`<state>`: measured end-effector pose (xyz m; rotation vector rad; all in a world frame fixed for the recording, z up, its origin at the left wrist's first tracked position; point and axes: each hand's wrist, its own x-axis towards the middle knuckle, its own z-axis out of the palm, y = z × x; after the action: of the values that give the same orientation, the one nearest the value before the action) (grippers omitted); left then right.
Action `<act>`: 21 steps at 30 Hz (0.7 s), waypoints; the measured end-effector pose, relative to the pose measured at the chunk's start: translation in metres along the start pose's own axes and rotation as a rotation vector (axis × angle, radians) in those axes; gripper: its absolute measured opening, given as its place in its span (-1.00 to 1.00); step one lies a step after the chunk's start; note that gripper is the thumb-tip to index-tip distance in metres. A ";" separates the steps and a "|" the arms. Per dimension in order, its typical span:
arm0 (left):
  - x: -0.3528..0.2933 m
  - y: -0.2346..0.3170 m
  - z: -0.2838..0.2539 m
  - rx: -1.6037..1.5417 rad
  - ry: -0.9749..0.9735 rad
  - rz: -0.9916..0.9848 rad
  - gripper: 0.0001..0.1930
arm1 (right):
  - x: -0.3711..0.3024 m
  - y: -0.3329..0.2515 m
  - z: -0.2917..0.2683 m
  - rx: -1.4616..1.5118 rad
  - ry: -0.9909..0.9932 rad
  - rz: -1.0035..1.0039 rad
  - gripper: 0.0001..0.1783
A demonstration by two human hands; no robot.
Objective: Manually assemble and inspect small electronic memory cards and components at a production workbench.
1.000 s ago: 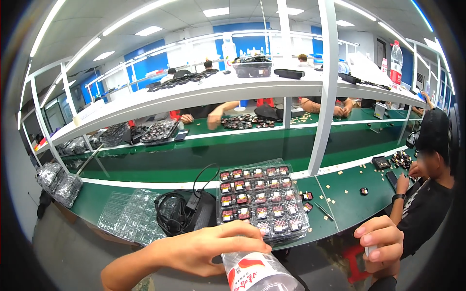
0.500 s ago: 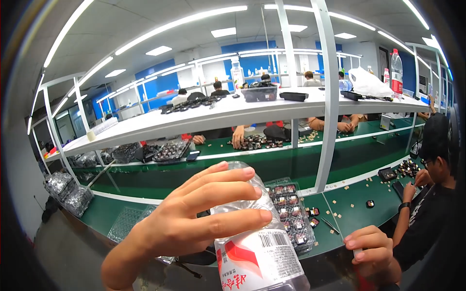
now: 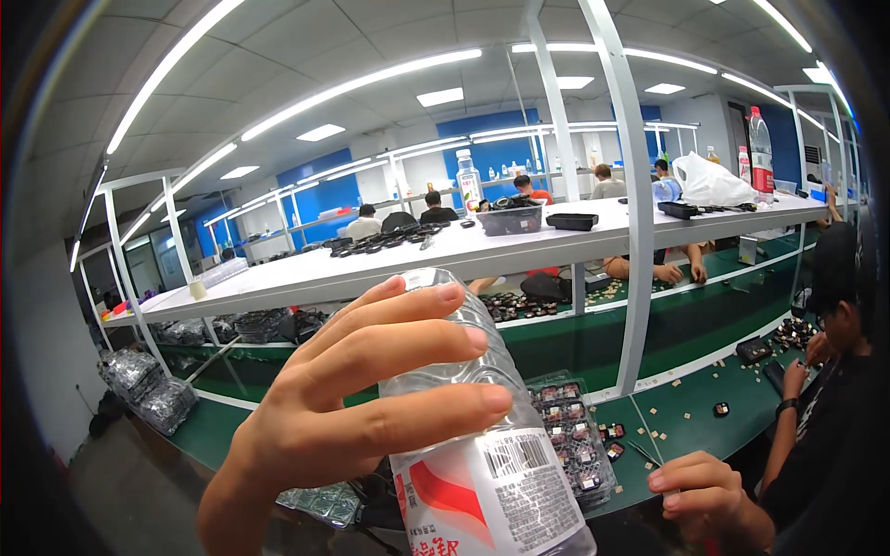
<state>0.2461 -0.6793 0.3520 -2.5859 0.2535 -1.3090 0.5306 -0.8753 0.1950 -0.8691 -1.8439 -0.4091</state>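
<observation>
My left hand (image 3: 324,403) grasps a clear labelled bottle (image 3: 528,486), a plastic tray (image 3: 606,471) of small dark cases (image 3: 591,482) beyond; right hand (image 3: 700,496) curled, whether around anything I cannot tell.

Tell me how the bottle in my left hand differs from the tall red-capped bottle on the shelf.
The held bottle tilts in your left hand; the shelf bottle stands upright. The shelf bottle wears a red cap; none shows on the held bottle. Both are clear plastic.

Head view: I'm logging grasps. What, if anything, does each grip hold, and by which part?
The left grip holds a clear plastic bottle by its ribbed body, above the label. Whether the right grip holds anything cannot be told.
</observation>
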 end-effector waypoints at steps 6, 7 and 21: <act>-0.003 -0.008 0.006 -0.066 -0.059 0.027 -0.49 | -0.003 0.001 0.002 -0.011 -0.003 0.007 -0.77; -0.006 -0.010 0.007 -0.066 -0.062 0.021 -0.49 | -0.003 0.001 0.003 -0.007 -0.005 0.010 -0.77; -0.064 -0.004 0.080 -0.680 -0.517 -0.224 -0.35 | -0.006 -0.002 0.003 0.053 -0.004 0.071 -0.73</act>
<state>0.2732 -0.6489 0.2577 -3.4986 0.3673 -0.6111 0.5284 -0.8768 0.1887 -0.8965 -1.8145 -0.3126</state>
